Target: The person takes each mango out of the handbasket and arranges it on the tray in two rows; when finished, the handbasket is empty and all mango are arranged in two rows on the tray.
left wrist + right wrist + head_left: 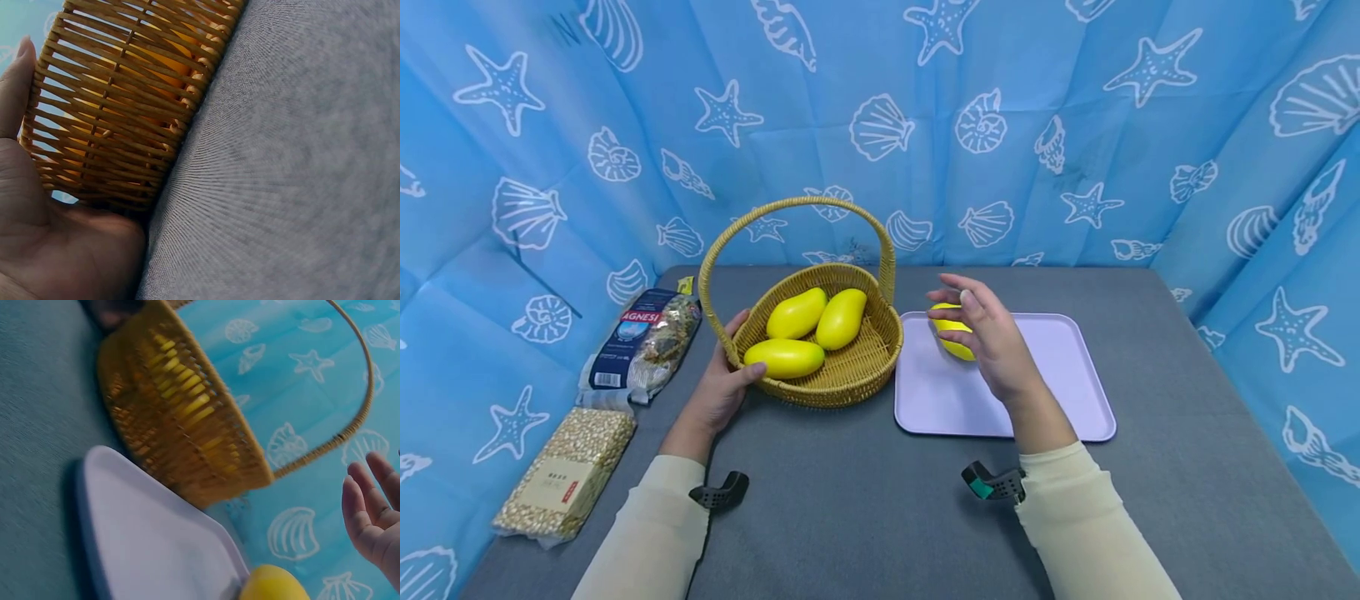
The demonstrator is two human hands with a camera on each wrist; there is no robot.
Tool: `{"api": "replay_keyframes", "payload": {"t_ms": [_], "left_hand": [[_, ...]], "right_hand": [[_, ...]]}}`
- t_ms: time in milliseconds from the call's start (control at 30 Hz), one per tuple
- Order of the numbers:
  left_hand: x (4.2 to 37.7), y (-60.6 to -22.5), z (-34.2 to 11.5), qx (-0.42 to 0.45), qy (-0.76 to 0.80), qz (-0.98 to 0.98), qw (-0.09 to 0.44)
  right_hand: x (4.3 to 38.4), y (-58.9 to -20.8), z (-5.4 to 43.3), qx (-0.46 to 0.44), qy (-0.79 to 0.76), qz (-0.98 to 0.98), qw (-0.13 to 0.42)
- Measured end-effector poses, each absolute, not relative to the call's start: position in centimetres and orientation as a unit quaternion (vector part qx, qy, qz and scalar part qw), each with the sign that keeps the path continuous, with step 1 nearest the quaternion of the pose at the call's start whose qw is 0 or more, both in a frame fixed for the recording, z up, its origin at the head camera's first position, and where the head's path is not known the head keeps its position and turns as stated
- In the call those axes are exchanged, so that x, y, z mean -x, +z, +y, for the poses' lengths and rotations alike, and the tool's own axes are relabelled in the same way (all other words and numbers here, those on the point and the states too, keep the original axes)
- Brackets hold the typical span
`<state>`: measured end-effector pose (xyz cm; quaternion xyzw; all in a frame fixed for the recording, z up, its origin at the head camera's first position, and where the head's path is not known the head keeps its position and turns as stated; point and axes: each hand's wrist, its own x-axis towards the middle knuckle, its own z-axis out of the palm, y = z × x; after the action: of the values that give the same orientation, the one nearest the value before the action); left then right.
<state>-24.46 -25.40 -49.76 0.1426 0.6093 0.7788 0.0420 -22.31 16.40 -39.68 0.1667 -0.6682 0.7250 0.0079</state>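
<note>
A wicker basket (850, 379) with a tall arched handle stands left of centre and holds three yellow mangoes (841, 319). My left hand (724, 387) grips its left side, thumb over the rim; in the left wrist view the palm (69, 250) lies against the woven wall. One more mango (961, 352) lies on the lilac tray (1045, 400), near its left edge. Above that mango is my right hand (996, 342), fingers spread and loosely bent, holding nothing. The right wrist view shows this mango (274, 586) apart from the fingers.
Along the left table edge lie a dark Agnesi bag (643, 342) and a vacuum-packed block of pale grains (565, 475). The grey tabletop (865, 517) stretches in front of basket and tray. A blue shell-print curtain (880, 167) encloses the back and sides.
</note>
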Motion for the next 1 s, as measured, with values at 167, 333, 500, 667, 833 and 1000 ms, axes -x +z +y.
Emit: {"api": "replay_keyframes", "payload": {"t_ms": [167, 333, 500, 667, 833, 1000], "left_hand": [[24.4, -49.8, -25.4, -0.145, 0.781, 0.606, 0.044], [24.5, -49.7, -25.4, -0.135, 0.778, 0.612, 0.048], [24.5, -49.7, -25.4, -0.142, 0.783, 0.603, 0.049], [24.3, -49.7, -25.4, -0.148, 0.787, 0.597, 0.053], [24.3, -49.6, -25.4, -0.141, 0.787, 0.598, 0.052], [24.2, -49.4, -25.3, -0.142, 0.784, 0.603, 0.052]], "right_hand": [[22.0, -40.3, 14.7, -0.206, 0.725, -0.657, -0.013], [21.9, -41.2, 13.2, -0.246, 0.726, -0.642, -0.032], [21.9, -41.9, 11.6, -0.272, 0.712, -0.645, -0.055], [21.8, -42.1, 10.3, -0.282, 0.705, -0.647, -0.066], [22.0, -41.9, 8.8, -0.284, 0.713, -0.636, -0.085], [23.2, -41.8, 7.0, -0.28, 0.682, -0.667, -0.107]]}}
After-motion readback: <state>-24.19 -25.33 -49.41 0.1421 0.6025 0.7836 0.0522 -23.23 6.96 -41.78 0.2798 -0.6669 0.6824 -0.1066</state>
